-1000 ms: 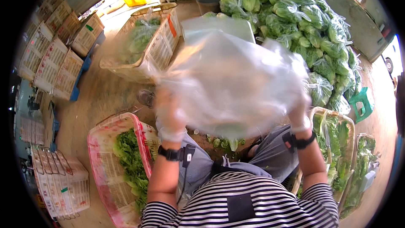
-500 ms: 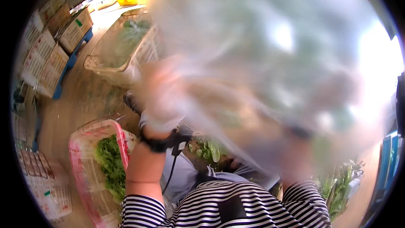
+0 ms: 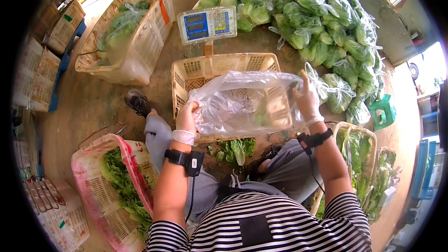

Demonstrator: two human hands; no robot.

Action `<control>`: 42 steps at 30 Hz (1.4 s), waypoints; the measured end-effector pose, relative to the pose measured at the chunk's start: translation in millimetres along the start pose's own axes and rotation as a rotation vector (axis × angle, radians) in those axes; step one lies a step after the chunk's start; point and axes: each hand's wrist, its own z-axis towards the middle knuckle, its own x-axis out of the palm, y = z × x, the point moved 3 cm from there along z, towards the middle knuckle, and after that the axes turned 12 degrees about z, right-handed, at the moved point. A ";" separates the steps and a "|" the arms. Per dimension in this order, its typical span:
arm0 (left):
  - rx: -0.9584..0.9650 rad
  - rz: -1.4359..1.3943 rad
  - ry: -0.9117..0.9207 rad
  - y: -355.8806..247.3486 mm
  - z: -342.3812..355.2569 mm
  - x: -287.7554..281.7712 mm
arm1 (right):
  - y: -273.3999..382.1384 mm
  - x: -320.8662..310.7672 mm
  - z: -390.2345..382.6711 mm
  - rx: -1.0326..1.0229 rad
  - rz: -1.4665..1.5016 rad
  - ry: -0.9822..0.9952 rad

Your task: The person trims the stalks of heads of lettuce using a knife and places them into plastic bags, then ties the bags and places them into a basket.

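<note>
A clear plastic bag (image 3: 219, 112) is stretched sideways between my two hands, above a beige plastic crate (image 3: 224, 59). My left hand (image 3: 186, 120) is closed on the bag's left end. At the other end, my right hand (image 3: 308, 100) grips the plastic with thumb and fingers. Both hands wear thin see-through gloves. Through the film the crate's floor shows; no vegetable can be made out in the bag. Behind the crate stands a scale display (image 3: 207, 24) on a post.
Bagged lettuces (image 3: 322, 23) are heaped at the far right. A crate (image 3: 156, 28) with bagged greens stands far left, a pink-rimmed basket (image 3: 84, 182) of leafy greens near left, another crate (image 3: 373, 158) of greens at right. Loose lettuce (image 3: 239, 149) lies between my feet.
The blurred plastic that filled the upper right has come down over the crate, uncovering the scale and lettuce heap. My right hand has come into clear sight.
</note>
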 end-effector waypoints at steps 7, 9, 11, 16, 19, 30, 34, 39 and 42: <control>-0.089 -0.049 0.184 -2.2 -2.8 12.7 | 88.7 99.0 -27.9 -0.189 0.224 1.101; 0.053 0.101 0.159 5.3 -0.3 16.6 | 69.9 167.1 -40.9 -0.271 0.265 1.099; -0.096 0.044 0.186 21.0 0.2 10.8 | 87.6 223.6 -44.7 -0.409 0.093 1.240; -0.018 -0.102 0.150 2.0 -9.4 13.9 | 31.5 340.5 -89.2 -0.350 -0.400 1.467; 0.109 -0.052 0.043 -11.3 -3.0 6.8 | 23.7 305.9 -92.4 -0.242 -0.486 1.525; 0.235 0.120 0.053 9.3 5.1 18.7 | -105.1 245.5 -49.6 0.014 -0.716 1.471; 0.277 0.240 0.037 13.2 11.3 29.4 | -67.0 218.6 -53.2 -0.082 -0.571 1.532; 0.368 0.563 -0.144 31.3 18.4 12.7 | -18.3 189.1 -53.5 0.015 0.070 1.210; 0.510 0.724 -0.185 39.6 0.9 7.8 | 25.6 138.9 -63.3 0.073 0.482 0.965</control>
